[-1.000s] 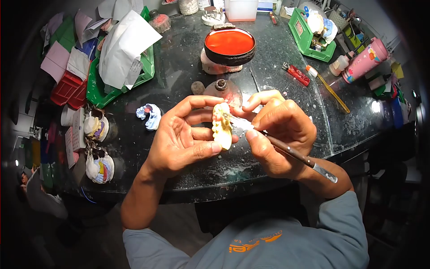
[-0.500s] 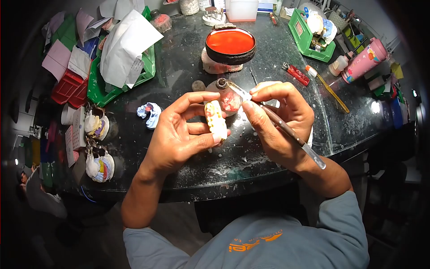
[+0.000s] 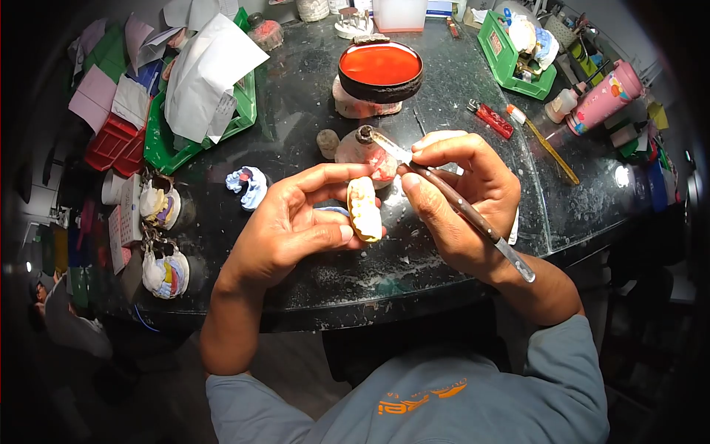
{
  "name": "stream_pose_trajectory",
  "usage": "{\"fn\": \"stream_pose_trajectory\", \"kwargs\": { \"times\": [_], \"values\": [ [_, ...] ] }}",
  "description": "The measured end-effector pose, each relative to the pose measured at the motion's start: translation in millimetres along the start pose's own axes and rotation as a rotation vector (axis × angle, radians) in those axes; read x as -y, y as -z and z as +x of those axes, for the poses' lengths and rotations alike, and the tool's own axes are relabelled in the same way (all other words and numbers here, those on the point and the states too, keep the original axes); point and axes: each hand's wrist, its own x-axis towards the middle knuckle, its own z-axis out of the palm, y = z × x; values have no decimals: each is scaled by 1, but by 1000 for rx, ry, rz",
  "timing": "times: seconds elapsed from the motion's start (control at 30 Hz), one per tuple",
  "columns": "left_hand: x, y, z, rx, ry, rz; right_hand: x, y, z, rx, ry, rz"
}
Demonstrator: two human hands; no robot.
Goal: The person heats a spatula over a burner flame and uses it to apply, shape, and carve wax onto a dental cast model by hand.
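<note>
My left hand (image 3: 285, 218) grips a pale yellow dental cast (image 3: 364, 211) between fingers and thumb, its row of teeth facing up and sideways. In my right hand (image 3: 462, 189) is a wax knife (image 3: 467, 209) with a dark wooden handle, held like a pen. Its metal blade reaches the dark wick top of a spirit lamp (image 3: 353, 153); I cannot make out a flame. The lamp's glass body, with something pink inside, stands just beyond the cast and is partly hidden by my fingers.
Behind the lamp, a round dish of red wax (image 3: 381, 65) rests on a pinkish block. A blue mould piece (image 3: 248, 186) and articulated casts (image 3: 165, 274) lie left. Green bins (image 3: 510, 63), a red lighter (image 3: 494, 120), a yellow brush (image 3: 551, 152) and a pink bottle (image 3: 603, 96) stand around.
My left hand has shifted slightly right and down, and the cast has turned in its fingers. The right hand and the knife blade at the lamp have barely moved.
</note>
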Motion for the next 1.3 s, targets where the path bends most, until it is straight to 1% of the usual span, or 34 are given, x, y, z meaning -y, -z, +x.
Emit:
{"fn": "stream_pose_trajectory", "kwargs": {
  "times": [0.1,0.3,0.4,0.47,0.57,0.67,0.7,0.8,0.83,0.93,0.97,1.1,1.3],
  "values": [
    [-2,-4,0,-24,36,-7,1,1,-1,13,-9,-8],
    [7,-1,4,54,-16,-42,1,-1,2,2,-30,6],
    [6,-1,3,30,-19,-59,1,-1,1,8,-19,10],
    [3,-4,2,-24,-44,-38,3,-2,0,-8,-22,43],
    [2,-6,2,-82,-93,20,3,0,0,-52,33,64],
    [5,-10,3,-169,-156,100,6,10,-1,70,64,-15],
    [7,-11,3,-204,-178,130,10,7,-2,48,19,36],
    [18,-11,4,-271,-312,253,7,9,-4,109,56,61],
    [25,-11,6,-294,-424,265,7,9,-5,128,62,61],
    [34,-11,11,-342,-753,562,3,5,-6,76,138,92],
    [34,-11,11,-401,-818,678,3,2,-7,41,145,117],
    [32,-9,13,-400,-966,823,2,1,-9,68,149,119],
    [28,-8,11,-386,-1011,895,2,1,-8,75,147,103]
  ]
}}
